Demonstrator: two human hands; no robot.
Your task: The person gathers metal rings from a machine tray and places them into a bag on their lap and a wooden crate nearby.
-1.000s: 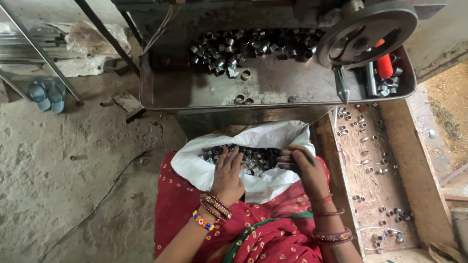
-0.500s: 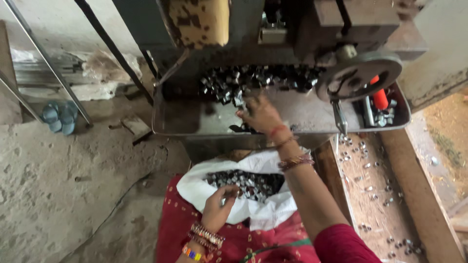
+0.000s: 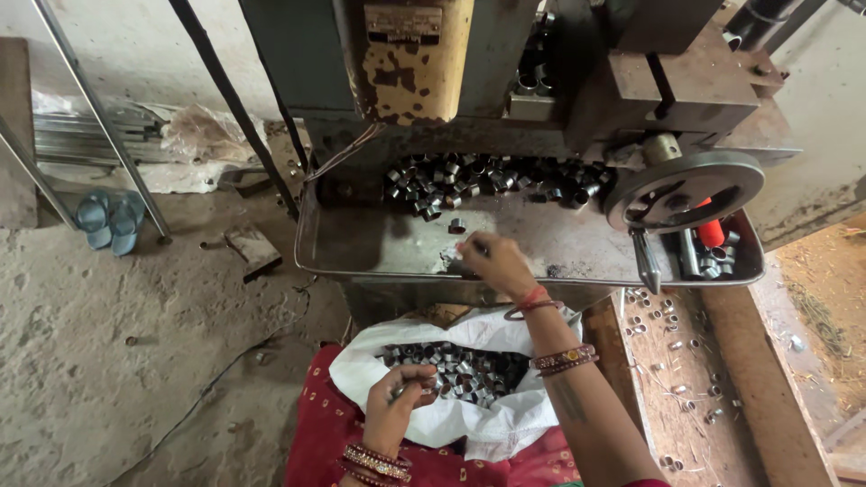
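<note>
Two hands recorded, head view. Right hand (image 3: 494, 261) rested on metal tray (image 3: 361, 243), fingers curled over small metal rings (image 3: 456, 261); grip unclear. Left hand (image 3: 397, 406), fingers pinched on one ring (image 3: 399, 391), sat in white sack (image 3: 505, 419) of rings. Ring pile (image 3: 487, 180) filled tray's rear.

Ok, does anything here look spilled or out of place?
Yes. Small metal rings lie scattered over the wooden board at the right, outside both the metal tray and the white sack. A pair of blue sandals sits loose on the dusty floor at the left.
</note>
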